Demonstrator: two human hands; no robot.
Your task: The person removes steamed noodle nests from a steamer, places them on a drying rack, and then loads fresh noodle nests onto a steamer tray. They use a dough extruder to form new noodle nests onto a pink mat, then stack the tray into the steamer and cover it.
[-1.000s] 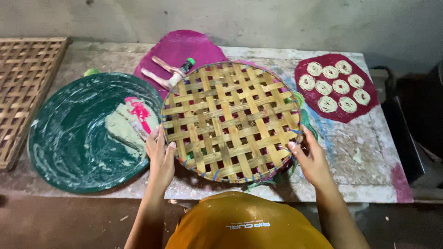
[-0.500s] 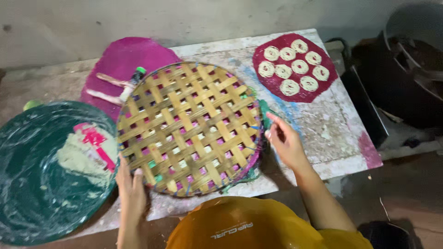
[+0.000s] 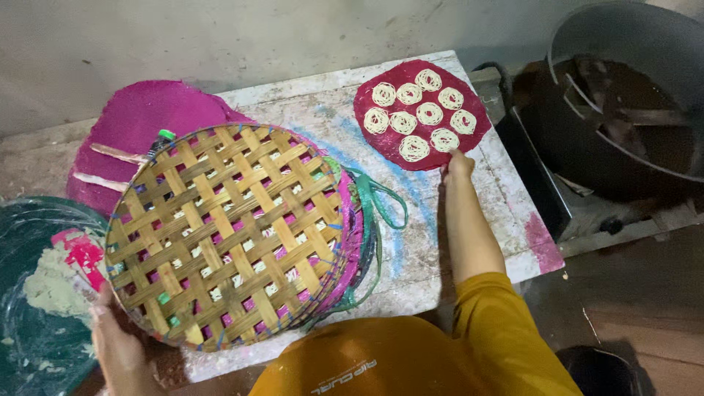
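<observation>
left hand [image 3: 117,345] fingers gripping woven tray [image 3: 227,235] rim, right hand [image 3: 458,163] outstretched, fingers touching red mat [image 3: 469,136]

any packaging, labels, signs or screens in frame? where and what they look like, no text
No signs or screens.
Red-and-white wrapper: left, lying on pale dough in the dark green round tray, close to the left hand; crumpled flat plastic.
Green-capped bottle: upper left, mostly hidden behind the woven bamboo tray; label not visible.

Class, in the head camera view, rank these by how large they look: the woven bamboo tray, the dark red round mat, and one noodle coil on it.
1. Woven bamboo tray, though nearness to the camera exaggerates it.
2. Dark red round mat.
3. Noodle coil.
</observation>
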